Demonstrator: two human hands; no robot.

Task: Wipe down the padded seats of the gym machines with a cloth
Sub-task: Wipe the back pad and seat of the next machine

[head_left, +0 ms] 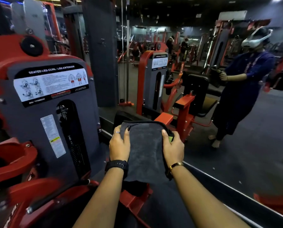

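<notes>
A dark grey cloth [145, 152] is draped over the upright black back pad [121, 116] of a red leg machine, hanging down its front. My left hand [119, 143] grips the cloth's left edge, fingers curled over the top. At the right edge my right hand [173, 147] grips the cloth against the pad, and a small yellow-green thing shows by its fingers. Most of the pad is hidden under the cloth. The seat below is dark and barely visible.
The grey weight-stack housing [47, 116] with an instruction label stands close on the left. Red frame parts [134, 201] lie below. A large wall mirror [219, 96] ahead reflects the machine and a person in blue.
</notes>
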